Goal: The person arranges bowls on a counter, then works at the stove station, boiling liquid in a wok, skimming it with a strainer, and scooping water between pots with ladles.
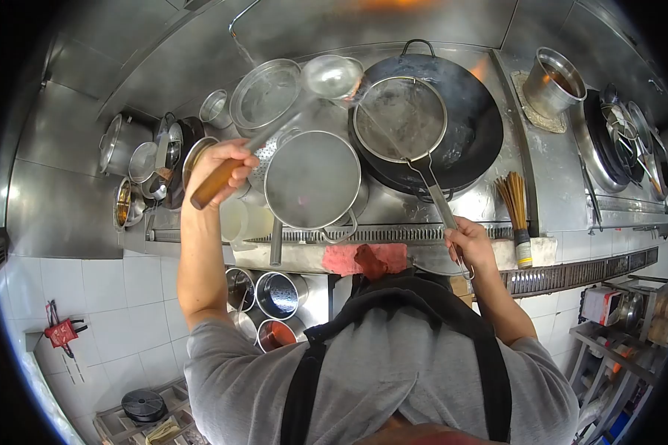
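My left hand [225, 172] is closed round the wooden handle [219, 184] of a ladle, whose metal bowl [332, 77] is raised between a round basin [266, 94] and the wok. My right hand [467, 245] grips the metal handle of a round mesh strainer [401, 119], held over the left part of a large black wok [471, 111]. A pot [313, 180] of cloudy, steaming content stands between my hands, its handle pointing towards me. Steam blurs the strainer's contents.
Water runs from a thin tap [234, 33] into the basin. A bamboo brush [513, 204] stands right of my right hand. Further right is a metal pot of brown liquid [553, 83]. Pots and bowls crowd the left. A red cloth [364, 259] lies on the front edge.
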`<state>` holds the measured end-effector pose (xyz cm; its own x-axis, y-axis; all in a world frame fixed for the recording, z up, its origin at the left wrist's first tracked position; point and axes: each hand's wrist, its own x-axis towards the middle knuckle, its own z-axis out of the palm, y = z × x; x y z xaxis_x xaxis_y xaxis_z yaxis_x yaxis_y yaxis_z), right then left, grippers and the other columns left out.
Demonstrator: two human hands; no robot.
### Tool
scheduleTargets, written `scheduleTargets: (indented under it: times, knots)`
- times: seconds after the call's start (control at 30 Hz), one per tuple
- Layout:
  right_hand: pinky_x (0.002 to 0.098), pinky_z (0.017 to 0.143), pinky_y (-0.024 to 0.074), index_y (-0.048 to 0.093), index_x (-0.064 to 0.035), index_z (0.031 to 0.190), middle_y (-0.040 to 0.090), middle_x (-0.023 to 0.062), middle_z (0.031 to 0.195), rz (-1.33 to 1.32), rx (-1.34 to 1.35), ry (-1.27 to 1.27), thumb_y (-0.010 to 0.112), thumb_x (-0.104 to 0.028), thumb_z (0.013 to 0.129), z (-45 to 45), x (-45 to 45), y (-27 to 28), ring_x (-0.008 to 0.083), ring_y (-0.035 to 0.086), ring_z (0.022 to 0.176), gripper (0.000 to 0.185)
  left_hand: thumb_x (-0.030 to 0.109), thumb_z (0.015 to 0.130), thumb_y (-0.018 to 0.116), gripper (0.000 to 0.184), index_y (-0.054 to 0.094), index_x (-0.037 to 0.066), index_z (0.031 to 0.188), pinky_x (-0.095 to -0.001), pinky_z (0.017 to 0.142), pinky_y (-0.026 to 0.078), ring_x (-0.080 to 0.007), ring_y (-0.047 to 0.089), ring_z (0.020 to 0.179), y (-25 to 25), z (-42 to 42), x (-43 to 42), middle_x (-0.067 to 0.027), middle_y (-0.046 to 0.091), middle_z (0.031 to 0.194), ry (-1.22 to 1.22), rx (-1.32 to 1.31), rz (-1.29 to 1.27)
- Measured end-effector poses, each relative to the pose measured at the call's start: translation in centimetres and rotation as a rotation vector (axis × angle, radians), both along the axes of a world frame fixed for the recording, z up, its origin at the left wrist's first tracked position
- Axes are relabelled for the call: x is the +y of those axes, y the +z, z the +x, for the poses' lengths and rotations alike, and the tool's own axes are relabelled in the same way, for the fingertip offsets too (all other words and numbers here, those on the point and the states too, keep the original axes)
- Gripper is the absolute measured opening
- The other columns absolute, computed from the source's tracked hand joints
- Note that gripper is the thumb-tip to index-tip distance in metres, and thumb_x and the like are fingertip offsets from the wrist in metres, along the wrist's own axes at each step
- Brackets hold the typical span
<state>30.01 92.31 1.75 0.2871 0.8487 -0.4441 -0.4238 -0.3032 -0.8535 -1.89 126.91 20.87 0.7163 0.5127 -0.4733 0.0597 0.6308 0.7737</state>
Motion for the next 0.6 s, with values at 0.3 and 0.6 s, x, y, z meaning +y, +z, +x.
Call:
scheduleTargets:
  times: [0.3,0.6]
  knots:
    - [0.0218,0.037,0.0351,0.061,0.0022,0.095,0.057,0.0017,0.063,-0.059,0.009,-0.039,0.06,-0.008,0.086,-0.4,-1.6,1.5,0.009,0.049,0.041,0.014,0.002,0.071,0.06,0.057,0.046,-0.013,0.124,-0.0237,0.04,0.035,-0.0112,0.049,0.046,0.0,2.6,-3.8,-0.0058,0.056,0.068,-0.113,0.419,0.521]
    - [0.0204,0.037,0.0346,0.06,0.0021,0.102,0.057,0.0021,0.063,-0.039,-0.003,-0.047,0.06,-0.009,0.087,-0.9,-3.0,1.7,0.0082,0.046,0.039,0.019,0.01,0.067,0.061,0.058,0.055,-0.005,0.122,-0.0377,0.087,0.05,-0.0338,0.064,0.101,-3.6,0.5,4.9,-0.0241,0.066,0.107,-0.06,1.063,1.386]
